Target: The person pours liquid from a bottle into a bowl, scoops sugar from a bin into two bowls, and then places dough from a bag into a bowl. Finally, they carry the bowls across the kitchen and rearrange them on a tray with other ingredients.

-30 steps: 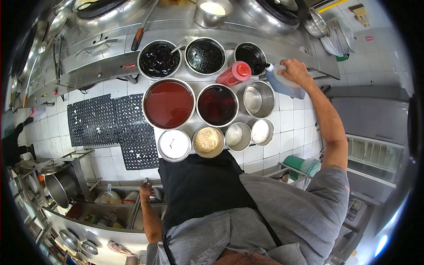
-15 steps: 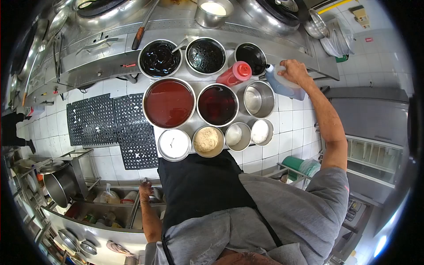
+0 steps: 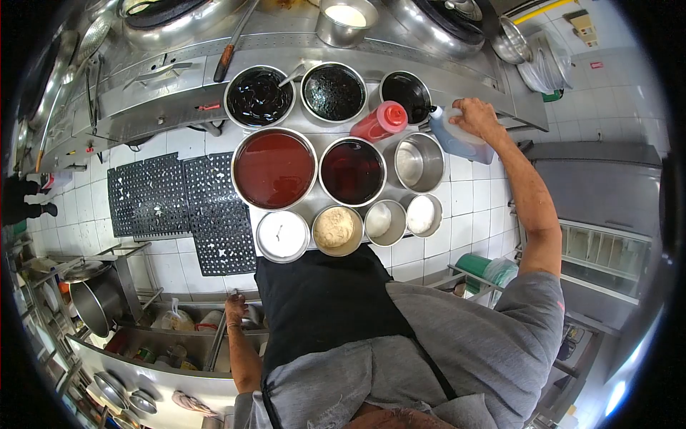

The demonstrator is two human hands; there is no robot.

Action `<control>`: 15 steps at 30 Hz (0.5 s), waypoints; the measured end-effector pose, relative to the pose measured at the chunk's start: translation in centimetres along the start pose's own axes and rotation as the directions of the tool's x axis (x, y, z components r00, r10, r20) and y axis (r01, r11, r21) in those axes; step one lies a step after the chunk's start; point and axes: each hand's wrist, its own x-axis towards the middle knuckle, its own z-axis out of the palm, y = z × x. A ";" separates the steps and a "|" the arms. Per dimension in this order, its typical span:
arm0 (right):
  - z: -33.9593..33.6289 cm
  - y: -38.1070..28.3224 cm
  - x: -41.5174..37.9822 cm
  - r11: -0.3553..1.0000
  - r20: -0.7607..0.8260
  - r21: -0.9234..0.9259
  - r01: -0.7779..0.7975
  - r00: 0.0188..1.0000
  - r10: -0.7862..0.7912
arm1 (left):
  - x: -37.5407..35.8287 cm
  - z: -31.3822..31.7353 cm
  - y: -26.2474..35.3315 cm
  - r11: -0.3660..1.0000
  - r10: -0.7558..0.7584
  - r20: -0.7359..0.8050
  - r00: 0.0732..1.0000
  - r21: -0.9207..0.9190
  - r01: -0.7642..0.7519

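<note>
My right hand (image 3: 477, 118) grips the handle of a translucent plastic jug (image 3: 461, 143), which is tilted on its side. Dark liquid shows at the jug's mouth, by the rim of a metal pot (image 3: 404, 96) of black liquid. Beside that pot leans a red squeeze bottle (image 3: 381, 121), over an empty metal pot (image 3: 418, 162). Down at my left side, my left hand (image 3: 236, 307) is closed, with something small and pale at its fingertips that I cannot make out.
Close by stand pots of black sauce (image 3: 259, 96), red liquid (image 3: 274, 168) and dark red liquid (image 3: 352, 171), plus smaller pots of white (image 3: 282, 235) and tan powder (image 3: 336, 229). Woks (image 3: 443, 25) line the steel stove. Black rubber mats (image 3: 150, 196) cover part of the floor.
The jug and both my hands stay almost where they were. At the far left, another person's legs and feet have shifted.
</note>
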 end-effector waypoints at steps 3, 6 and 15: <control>0.1 0.0 0.1 1.000 0.000 -0.013 -0.003 1.000 0.003 | -2.7 1.3 2.5 0.998 -0.036 -0.095 0.995 -0.060 0.030; 0.3 0.2 0.3 1.000 0.000 -0.020 -0.005 1.000 0.005 | -3.2 1.9 2.8 0.998 -0.035 -0.156 0.987 -0.048 0.028; 0.0 0.0 0.3 1.000 0.009 0.009 -0.010 1.000 0.010 | -1.9 2.5 1.1 0.997 0.012 -0.096 0.995 -0.073 -0.019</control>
